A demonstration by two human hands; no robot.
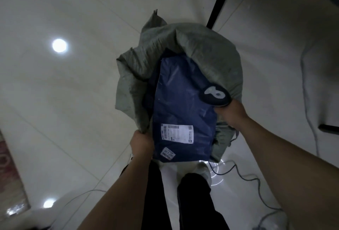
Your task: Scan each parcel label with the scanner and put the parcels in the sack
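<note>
Gripping the sack (201, 55) by its near rim, the left hand (142, 143) keeps the mouth wide so the blue parcel (183, 101) can slide in. The parcel lies half inside, label (177, 133) up. The right hand (232, 114) clutches what seems to be the scanner (214, 95) at the right rim.

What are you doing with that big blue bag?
A person is packing a blue parcel into a grey-green sack. The left hand grips the sack's rim to hold it open; the right hand holds the dark scanner at the parcel's right edge. The end with the white label sticks out.
</note>
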